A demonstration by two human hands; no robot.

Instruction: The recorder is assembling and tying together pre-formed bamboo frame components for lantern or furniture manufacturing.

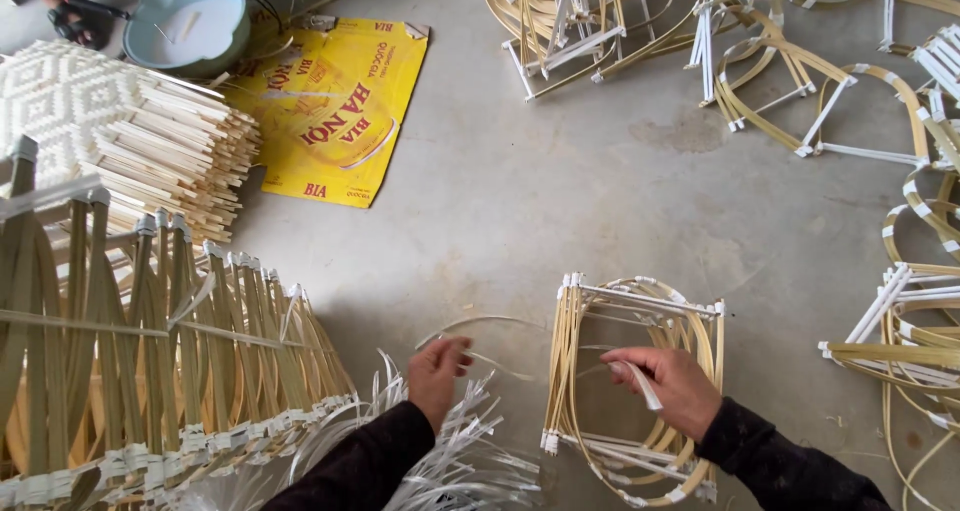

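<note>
My left hand (pixel 438 374) is closed on a thin pale strip (pixel 478 323) that curves up and right over the concrete floor. My right hand (pixel 667 383) pinches a short white plastic strip (pixel 641 381) and rests over a stack of bamboo frames (pixel 640 301), which are bent loops bound with white strips and lie flat on the floor. Below my left hand lies a loose bundle of white plastic strips (pixel 455 456). Both forearms wear dark sleeves.
A tall stack of bound bamboo frames (pixel 150 351) stands at the left, with woven white pieces and flat slats (pixel 130 131) behind it. A yellow flattened carton (pixel 335 101) and a pale blue basin (pixel 190 21) lie beyond. More bamboo frames (pixel 760 61) ring the far and right sides. Another person's hand holds scissors (pixel 80 16) at top left.
</note>
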